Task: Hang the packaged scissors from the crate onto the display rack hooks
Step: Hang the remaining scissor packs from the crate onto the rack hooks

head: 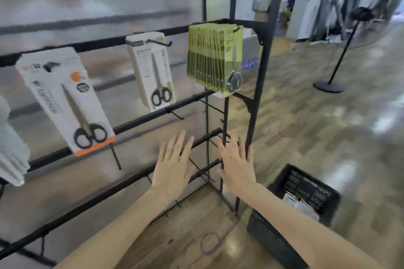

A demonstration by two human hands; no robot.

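A black display rack (259, 85) fills the left and centre of the view. Three groups of packaged scissors hang on its top row: a white-and-orange pack (65, 98) at the left, a white pack (150, 70) in the middle, and a thick stack of green packs (215, 57) at the right end. My left hand (172, 166) and my right hand (236, 164) are both stretched out flat in front of the lower bars, fingers spread, holding nothing. The black plastic crate (293, 214) stands on the floor at the lower right, with pale packages (300, 204) inside.
Several bare hooks (175, 114) stick out from the lower rack bars. White folded goods (11, 150) hang at the far left edge. A stand with a round black base (330, 86) is on the wooden floor to the right. A purple loop (209, 244) lies on the floor between my arms.
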